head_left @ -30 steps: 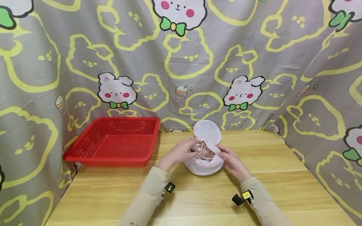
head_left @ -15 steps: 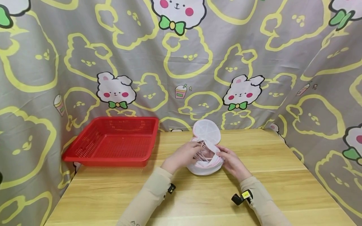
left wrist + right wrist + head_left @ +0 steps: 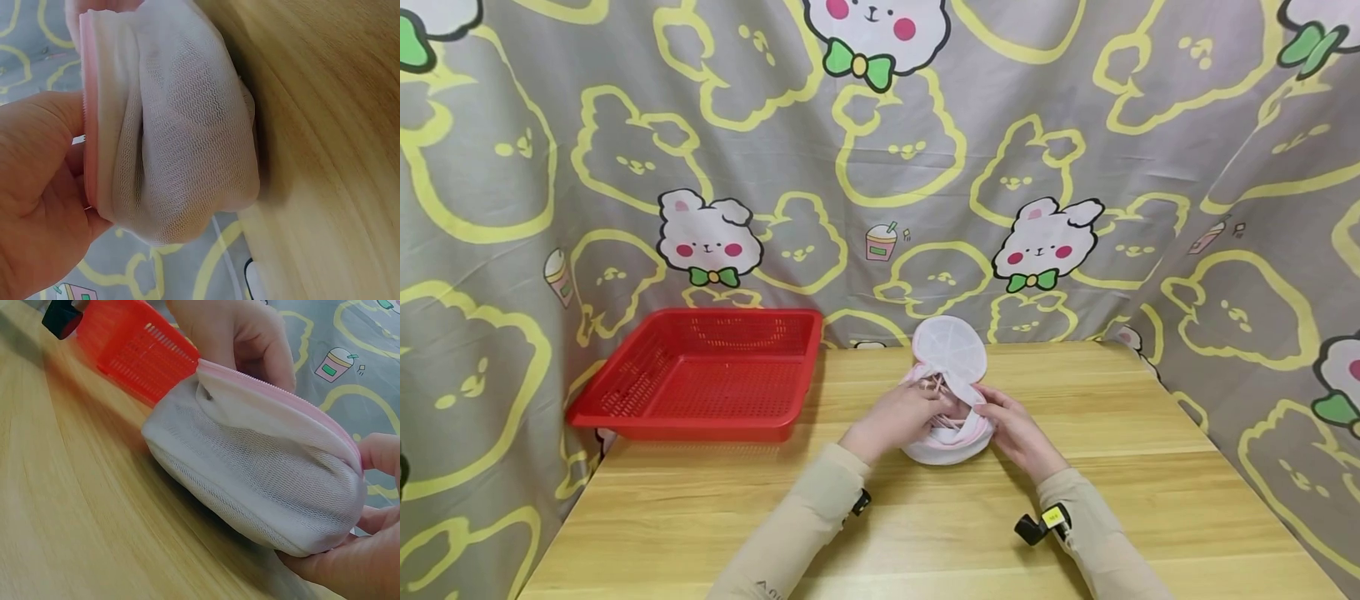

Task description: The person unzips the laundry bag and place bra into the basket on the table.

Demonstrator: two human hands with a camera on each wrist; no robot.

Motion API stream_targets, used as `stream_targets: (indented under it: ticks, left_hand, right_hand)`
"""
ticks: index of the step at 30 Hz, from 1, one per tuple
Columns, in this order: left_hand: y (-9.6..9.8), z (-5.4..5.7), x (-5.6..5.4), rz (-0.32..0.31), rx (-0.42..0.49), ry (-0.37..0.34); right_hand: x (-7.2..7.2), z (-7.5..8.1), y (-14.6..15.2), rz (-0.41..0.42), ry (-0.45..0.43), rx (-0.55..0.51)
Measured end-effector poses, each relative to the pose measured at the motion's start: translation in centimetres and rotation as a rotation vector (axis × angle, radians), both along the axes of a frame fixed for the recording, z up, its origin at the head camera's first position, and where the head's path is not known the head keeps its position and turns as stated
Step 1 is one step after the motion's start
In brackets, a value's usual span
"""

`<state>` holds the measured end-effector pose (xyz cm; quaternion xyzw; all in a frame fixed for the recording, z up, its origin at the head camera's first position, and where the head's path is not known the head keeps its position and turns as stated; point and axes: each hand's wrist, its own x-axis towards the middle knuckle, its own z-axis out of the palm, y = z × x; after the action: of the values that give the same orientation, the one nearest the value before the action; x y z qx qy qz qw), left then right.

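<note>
A white mesh laundry bag [image 3: 947, 452] with a pink zipper stands on the table, its round lid [image 3: 951, 346] flipped back. Inside lies a shiny pale pink garment [image 3: 953, 407] with thin straps. My left hand [image 3: 895, 421] reaches over the near left rim into the opening, fingertips hidden against the garment. At the right side, my right hand [image 3: 1018, 432] pinches the bag's rim between thumb and fingers. The mesh side of the bag [image 3: 181, 137] fills the left wrist view. In the right wrist view the bag [image 3: 262, 469] bulges, zipper edge uppermost.
A red perforated plastic basket [image 3: 685, 433] stands at the back left of the wooden table [image 3: 940, 542]. Behind the table hangs a grey patterned curtain [image 3: 820, 158]. Both sleeves carry small black wrist cameras, the right one [image 3: 1033, 527] with a yellow label.
My left hand has moved right and deeper over the bag's opening, covering more of the garment. My right hand keeps its grip on the rim.
</note>
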<state>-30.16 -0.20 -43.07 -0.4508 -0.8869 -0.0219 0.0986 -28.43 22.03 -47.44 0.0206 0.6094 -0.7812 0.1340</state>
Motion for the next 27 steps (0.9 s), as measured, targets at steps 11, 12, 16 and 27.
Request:
stream_targets:
  ticks: [11,12,16,27]
  left_hand:
    - [-0.24,0.02,-0.01,0.139,0.053,-0.045]
    - [-0.3,0.07,0.0,0.15,0.059,-0.051]
    - [-0.56,0.12,-0.15,0.176,0.104,-0.057]
    - [-0.9,0.37,-0.67,0.177,0.257,-0.076]
  right_hand:
    - [-0.02,-0.12,0.17,-0.028,-0.011,-0.036]
    - [0.0,-0.15,0.18,-0.029,-0.01,-0.042]
    - [0.03,-0.22,0.2,-0.034,-0.005,-0.058]
    - [0.02,-0.07,0.33,-0.024,0.0,-0.05]
